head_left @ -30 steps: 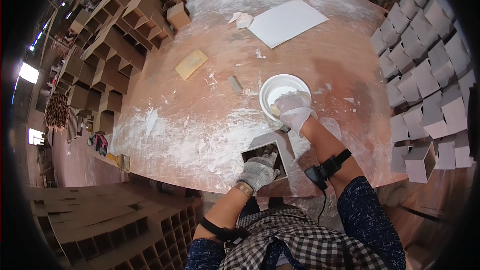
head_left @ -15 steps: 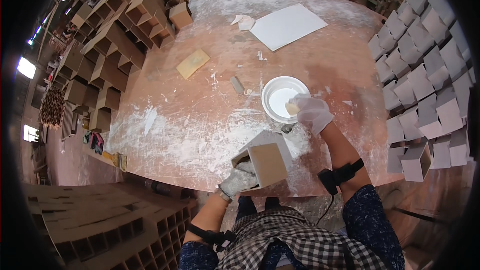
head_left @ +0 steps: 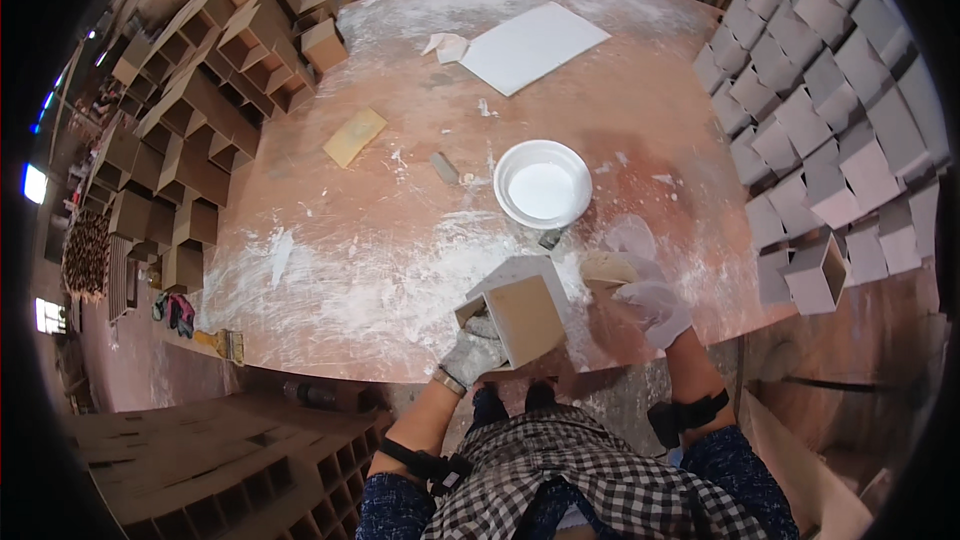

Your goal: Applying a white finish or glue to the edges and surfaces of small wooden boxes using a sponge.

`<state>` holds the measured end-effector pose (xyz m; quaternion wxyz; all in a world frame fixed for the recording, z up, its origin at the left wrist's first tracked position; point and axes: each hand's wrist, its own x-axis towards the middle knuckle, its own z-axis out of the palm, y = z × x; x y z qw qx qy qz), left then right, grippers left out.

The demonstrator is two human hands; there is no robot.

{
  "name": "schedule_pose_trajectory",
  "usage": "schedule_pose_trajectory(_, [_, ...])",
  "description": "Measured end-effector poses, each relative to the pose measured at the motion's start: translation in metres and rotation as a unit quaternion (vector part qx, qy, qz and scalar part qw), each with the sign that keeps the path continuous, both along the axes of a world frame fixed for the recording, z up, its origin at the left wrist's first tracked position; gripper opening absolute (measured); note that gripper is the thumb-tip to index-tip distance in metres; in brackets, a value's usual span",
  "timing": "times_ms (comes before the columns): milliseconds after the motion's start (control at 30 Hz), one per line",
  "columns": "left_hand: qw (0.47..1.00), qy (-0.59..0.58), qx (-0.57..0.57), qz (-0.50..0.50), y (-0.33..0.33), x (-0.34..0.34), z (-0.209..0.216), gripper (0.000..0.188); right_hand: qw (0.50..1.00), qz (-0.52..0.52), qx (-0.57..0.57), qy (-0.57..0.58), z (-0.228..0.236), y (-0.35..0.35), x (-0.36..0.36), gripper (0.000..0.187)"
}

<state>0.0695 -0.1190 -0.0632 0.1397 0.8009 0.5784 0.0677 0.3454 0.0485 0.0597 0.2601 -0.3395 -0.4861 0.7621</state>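
A small open-ended box is held near the table's front edge; its near face is bare tan board, while the face beyond it is whitish grey. My left hand, in a grey-white knit glove, reaches into its opening and grips it from within, the fingertips partly hidden. To the right of the box, my right hand wears a loose translucent plastic glove and is closed on a cream sponge, apart from the box. Beyond both hands stands a round white bowl with white liquid in it.
Whitish-grey boxes are stacked along the right edge. Bare brown boxes are piled at the left. A white sheet, a yellow pad, a small grey block and a brush lie on the white-smeared table.
My right hand has moved from the bowl toward me with the sponge, now beside the box. My left hand still holds the box. The whole view has shifted slightly.
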Motion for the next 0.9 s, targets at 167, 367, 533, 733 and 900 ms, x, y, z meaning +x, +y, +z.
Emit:
schedule_pose_trajectory(167, [0.985,-0.168,0.049,0.013,0.017,0.005,0.007,0.04,0.991,-0.13,0.008,-0.015,0.007,-0.059,0.004,0.043])
schedule_pose_trajectory(367, [0.992,-0.094,0.07,-0.054,0.027,0.002,0.0,0.04,0.978,-0.178,-0.101,0.043,0.056,-0.079,-0.006,0.047])
schedule_pose_trajectory(533, [0.995,-0.074,-0.014,-0.065,0.033,0.006,0.035,0.038,0.97,-0.211,-0.109,0.048,0.056,-0.086,-0.001,0.054])
schedule_pose_trajectory(733, [0.987,-0.014,-0.143,-0.076,0.057,0.027,0.078,0.036,0.925,-0.29,-0.188,0.158,0.041,-0.091,0.01,0.064])
schedule_pose_trajectory(900, [0.992,-0.1,-0.003,-0.073,0.065,0.042,0.058,0.026,0.927,-0.301,-0.169,0.146,0.028,-0.092,0.02,0.053])
